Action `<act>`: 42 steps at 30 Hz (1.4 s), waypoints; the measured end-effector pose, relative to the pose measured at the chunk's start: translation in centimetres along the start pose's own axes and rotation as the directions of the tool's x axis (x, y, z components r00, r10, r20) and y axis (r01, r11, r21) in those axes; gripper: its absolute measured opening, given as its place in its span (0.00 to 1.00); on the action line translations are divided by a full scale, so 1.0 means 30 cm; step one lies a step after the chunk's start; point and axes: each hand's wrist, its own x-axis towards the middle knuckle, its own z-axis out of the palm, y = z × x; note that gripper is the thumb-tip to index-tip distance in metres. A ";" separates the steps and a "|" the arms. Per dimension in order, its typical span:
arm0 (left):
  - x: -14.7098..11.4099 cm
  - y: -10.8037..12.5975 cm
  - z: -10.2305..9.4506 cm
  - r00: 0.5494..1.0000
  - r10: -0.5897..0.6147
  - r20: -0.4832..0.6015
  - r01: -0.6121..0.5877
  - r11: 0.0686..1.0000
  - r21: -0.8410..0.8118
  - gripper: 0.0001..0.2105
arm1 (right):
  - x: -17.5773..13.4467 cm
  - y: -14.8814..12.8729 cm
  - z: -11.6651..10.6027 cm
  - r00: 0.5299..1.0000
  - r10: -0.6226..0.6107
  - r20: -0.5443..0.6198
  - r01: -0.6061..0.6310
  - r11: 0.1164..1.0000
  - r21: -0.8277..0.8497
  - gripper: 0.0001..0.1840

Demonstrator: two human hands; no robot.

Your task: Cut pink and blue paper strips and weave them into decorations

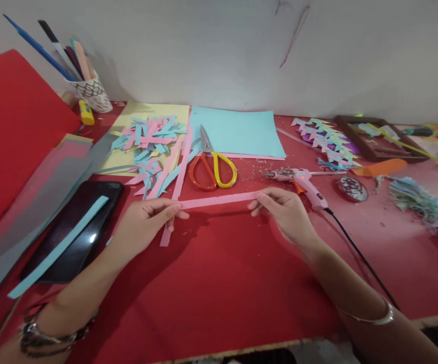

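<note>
A pink paper strip (219, 200) is stretched level between my two hands above the red tabletop. My left hand (146, 220) pinches its left end between thumb and fingers, and my right hand (281, 210) pinches the right end. Just beyond the strip lie scissors (206, 146) with one red and one yellow handle, blades pointing away. Behind my left hand is a pile of cut pink and blue paper pieces (150, 136), with longer strips beside it. A pink glue gun (304, 184) rests near my right hand.
A phone (75, 232) with a blue strip (59, 247) across it lies at left. Blue sheets (242, 131) sit at the back. A pen cup (92, 93) stands back left. Rightward are a woven paper piece (325, 139), a brown frame (378, 136) and the glue gun's cord (359, 255).
</note>
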 end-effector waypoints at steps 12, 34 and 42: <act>-0.004 0.001 0.005 0.997 -0.032 0.075 0.033 0.999 -0.003 0.16 | -0.004 -0.002 -0.001 0.994 -0.112 -0.018 0.107 0.978 -0.180 0.13; 0.029 -0.081 -0.001 0.929 0.349 0.121 -0.308 0.553 0.774 0.19 | -0.001 -0.013 -0.032 0.945 -0.065 0.320 0.204 0.882 -0.424 0.12; 0.023 -0.052 0.021 0.882 0.438 0.172 -0.373 0.428 0.823 0.08 | -0.008 -0.021 -0.021 0.948 -0.138 0.286 0.266 0.837 -0.479 0.13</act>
